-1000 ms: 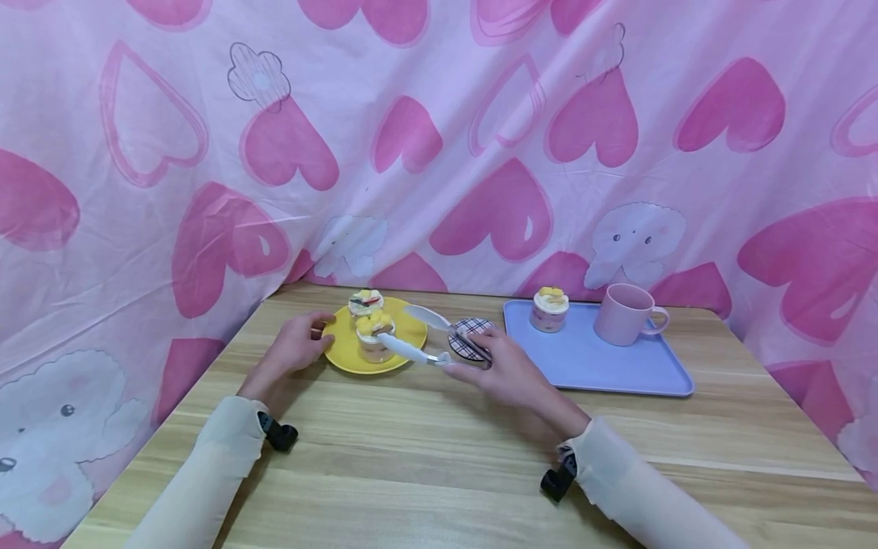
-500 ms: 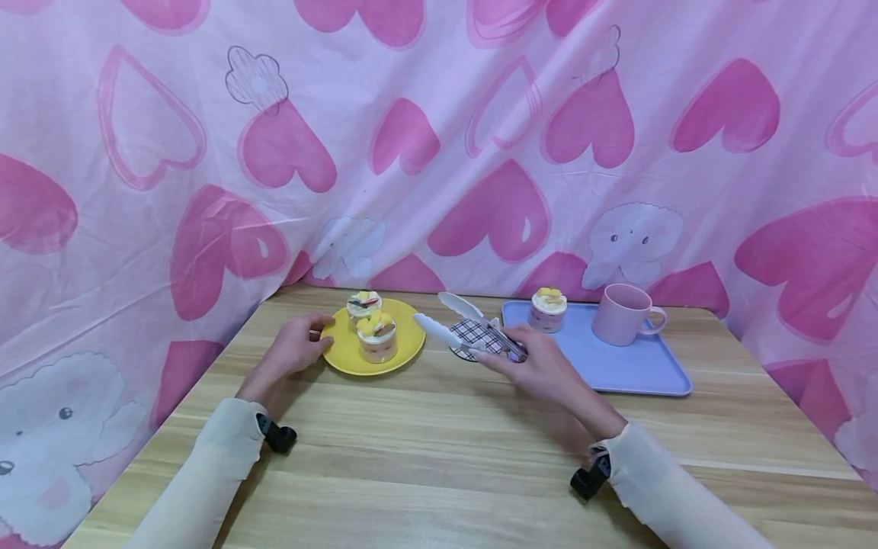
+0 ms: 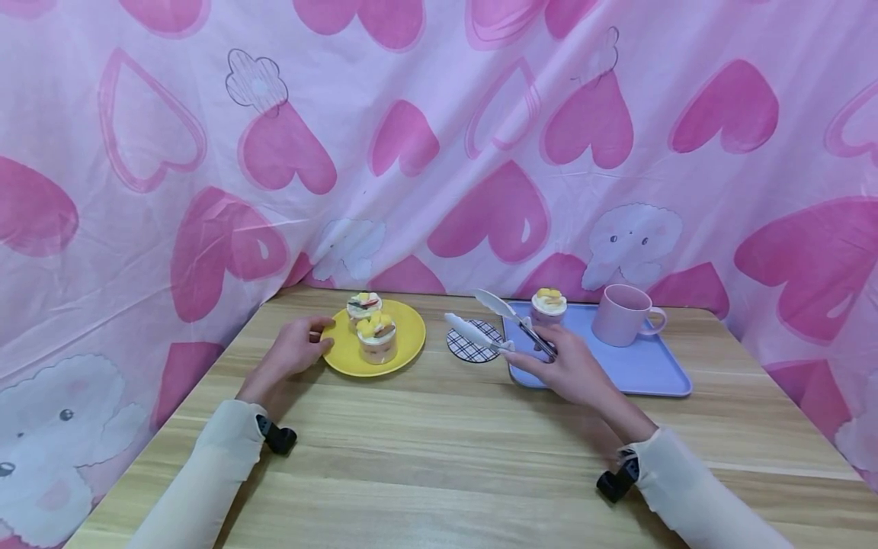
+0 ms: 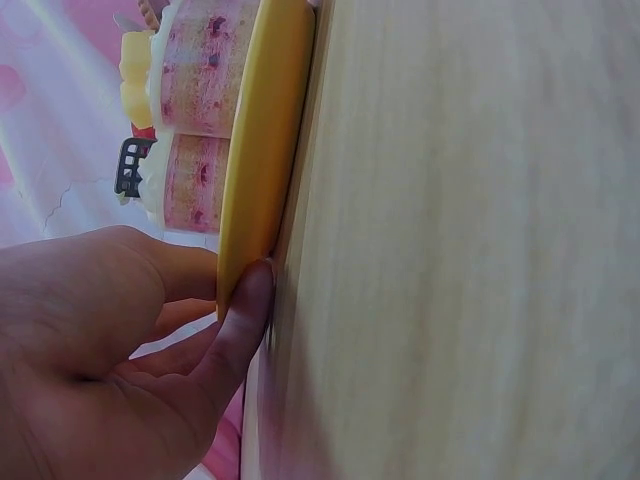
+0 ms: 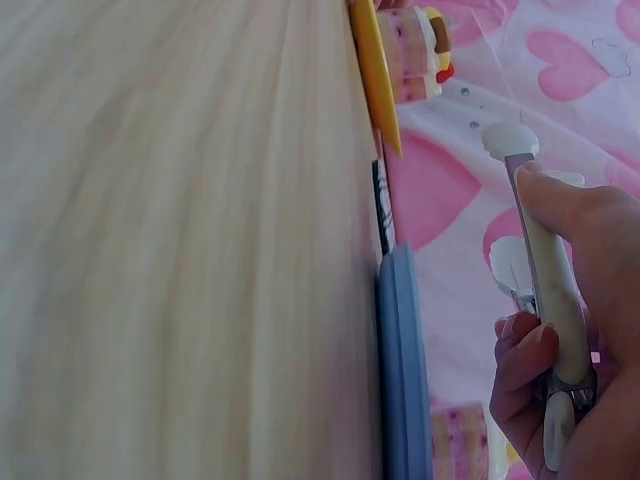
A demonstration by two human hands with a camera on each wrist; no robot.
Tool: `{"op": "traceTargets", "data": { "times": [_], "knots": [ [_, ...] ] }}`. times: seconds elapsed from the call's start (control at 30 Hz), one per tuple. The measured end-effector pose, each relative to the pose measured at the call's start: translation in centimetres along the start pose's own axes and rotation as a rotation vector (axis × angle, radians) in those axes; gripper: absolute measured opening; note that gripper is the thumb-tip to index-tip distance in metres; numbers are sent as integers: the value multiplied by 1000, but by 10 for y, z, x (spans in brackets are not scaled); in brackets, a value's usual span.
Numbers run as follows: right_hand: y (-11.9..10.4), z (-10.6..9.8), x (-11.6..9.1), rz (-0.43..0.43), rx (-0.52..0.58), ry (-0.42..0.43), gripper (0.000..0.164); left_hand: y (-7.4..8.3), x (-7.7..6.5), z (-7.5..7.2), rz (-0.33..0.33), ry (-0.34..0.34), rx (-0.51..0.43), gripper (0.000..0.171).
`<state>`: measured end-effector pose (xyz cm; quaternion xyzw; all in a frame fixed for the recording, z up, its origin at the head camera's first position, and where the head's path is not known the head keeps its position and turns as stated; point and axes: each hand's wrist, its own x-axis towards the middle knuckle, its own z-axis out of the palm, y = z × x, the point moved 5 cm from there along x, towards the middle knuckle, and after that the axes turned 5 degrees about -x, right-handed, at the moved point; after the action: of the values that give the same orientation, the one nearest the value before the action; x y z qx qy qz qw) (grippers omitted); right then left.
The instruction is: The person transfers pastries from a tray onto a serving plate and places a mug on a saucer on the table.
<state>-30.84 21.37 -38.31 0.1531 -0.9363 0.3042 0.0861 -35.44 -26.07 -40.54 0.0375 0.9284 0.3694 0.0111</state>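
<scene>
Since the earlier head frames, the right hand [image 3: 576, 370] and its tongs [image 3: 480, 338] have moved rightward, away from the yellow plate [image 3: 411, 335] at centre-left of the frame. Thumb and fingers are closed around the tongs, whose white tips stand spread apart with nothing between them; they show above the plaid coaster [image 3: 467, 353], right of centre. The left hand [image 3: 296, 345], unmoved, pinches the plate's left rim between thumb and fingers. Two dessert cups [image 3: 377, 343] stand upright on that plate, one behind the other. Right of centre, the blue tray [image 3: 617, 374] bears a third dessert cup [image 3: 547, 302] and a pink mug [image 3: 620, 316].
</scene>
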Motion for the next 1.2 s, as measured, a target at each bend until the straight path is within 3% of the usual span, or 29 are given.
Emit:
{"op": "traceTargets", "data": {
  "times": [0.3, 0.87, 1.2],
  "knots": [
    [18, -14, -1, 20, -35, 30, 81, -1, 0, 0, 1, -6, 2, 47],
    [45, -39, 3, 18, -93, 159, 49, -1, 1, 1, 4, -3, 13, 46],
    [60, -52, -1, 60, -119, 193, 63, 0, 1, 1, -9, -12, 12, 44]
  ]
}}
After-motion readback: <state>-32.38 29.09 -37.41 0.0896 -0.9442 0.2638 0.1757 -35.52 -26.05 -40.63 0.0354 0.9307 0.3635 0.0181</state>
